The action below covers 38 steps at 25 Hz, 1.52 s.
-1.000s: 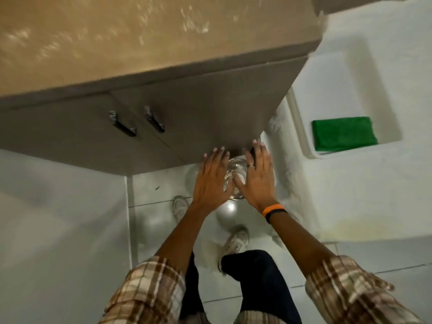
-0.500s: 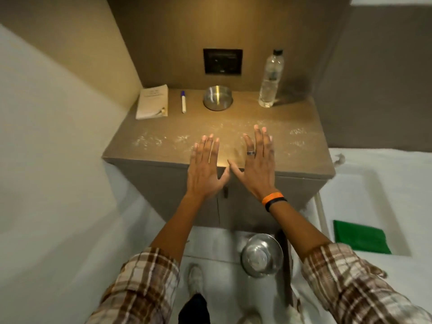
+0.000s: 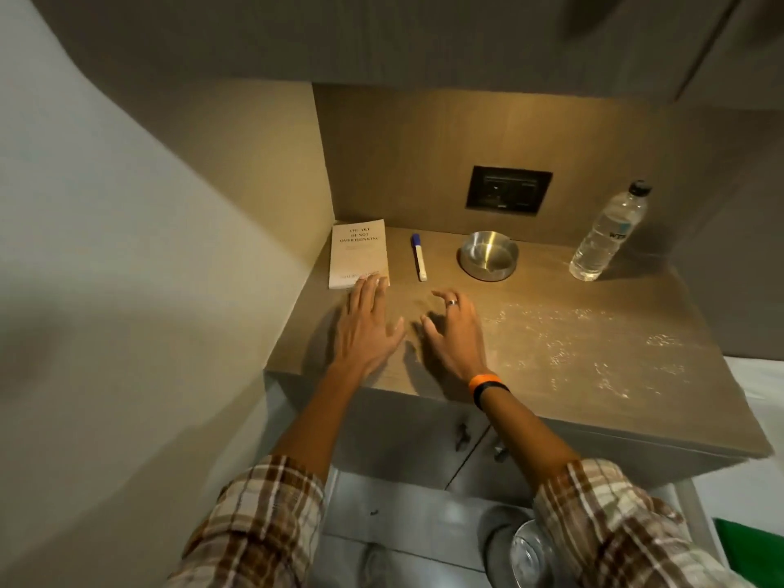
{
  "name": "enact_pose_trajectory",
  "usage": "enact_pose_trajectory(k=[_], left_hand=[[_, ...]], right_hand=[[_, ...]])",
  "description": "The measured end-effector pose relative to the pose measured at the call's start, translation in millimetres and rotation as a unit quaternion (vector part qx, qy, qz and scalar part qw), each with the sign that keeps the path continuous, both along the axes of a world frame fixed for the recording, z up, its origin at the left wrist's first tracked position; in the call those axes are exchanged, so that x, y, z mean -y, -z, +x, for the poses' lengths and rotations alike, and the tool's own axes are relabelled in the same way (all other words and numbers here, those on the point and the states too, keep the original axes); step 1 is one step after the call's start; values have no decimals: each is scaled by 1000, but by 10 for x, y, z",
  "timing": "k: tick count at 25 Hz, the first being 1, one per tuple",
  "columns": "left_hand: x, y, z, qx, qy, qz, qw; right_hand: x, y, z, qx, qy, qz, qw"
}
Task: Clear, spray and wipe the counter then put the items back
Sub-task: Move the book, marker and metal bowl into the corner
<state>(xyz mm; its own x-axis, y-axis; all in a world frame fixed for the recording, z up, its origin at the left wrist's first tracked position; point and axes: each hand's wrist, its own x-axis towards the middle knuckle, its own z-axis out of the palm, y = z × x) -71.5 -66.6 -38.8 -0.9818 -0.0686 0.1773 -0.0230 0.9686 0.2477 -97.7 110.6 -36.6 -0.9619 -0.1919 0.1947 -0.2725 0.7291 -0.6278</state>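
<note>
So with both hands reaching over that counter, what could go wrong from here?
1. The water bottle stands tall and upright at the back right; a careless swipe could tip it.
2. The pen lies loose beside the book and could roll off if nudged.
3. The left hand touches the book's near edge; white specks on the counter could smear onto it if dragged.
</note>
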Motion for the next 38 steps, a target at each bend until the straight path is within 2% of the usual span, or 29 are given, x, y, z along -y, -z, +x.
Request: enact_pose_trajectory(k=[4,8,11,19,22,24,25,27,29,31,34,38], left_hand=[[451,70,-360,45,15,-17,999],[661,202,-644,79,33,-42,995],[770,269,-760,61,43,-52,996],[1096,283,-833,14,4,-35,999],[833,212,-791,-48,15,2,999],[481,152,-823,-96,32,16,995],[287,115,-889,-103,35,18,994],[-94,30,-1093,-54,21,51,997],[-388,-23,-1285,30,-20,87,996],[-559,-13,-1418,72,-45,71,994],[-572,-9,-1532,73,-69,54,993],[-406,-143,-1592,58,-129,151,978]], right_hand=[[316,37,-391,26,10,18,999],[592,86,-692,37,-32,61,997],[902,71,-883,39,-76,47,995],[1511,111,-1011,95,-66,59,992],[1310,17,-959,82,-81,20,993],[940,-31,-960,21,-11,9,1000],[717,-45,-989,-11,51,39,998],[246,-58,-1075,-7,186,108,977],[-109,-44,-1140,58,263,137,953],[-343,28,-1200,94,258,144,951],[-516,115,-1298,74,200,132,968],[-384,86,-1329,59,168,73,981]])
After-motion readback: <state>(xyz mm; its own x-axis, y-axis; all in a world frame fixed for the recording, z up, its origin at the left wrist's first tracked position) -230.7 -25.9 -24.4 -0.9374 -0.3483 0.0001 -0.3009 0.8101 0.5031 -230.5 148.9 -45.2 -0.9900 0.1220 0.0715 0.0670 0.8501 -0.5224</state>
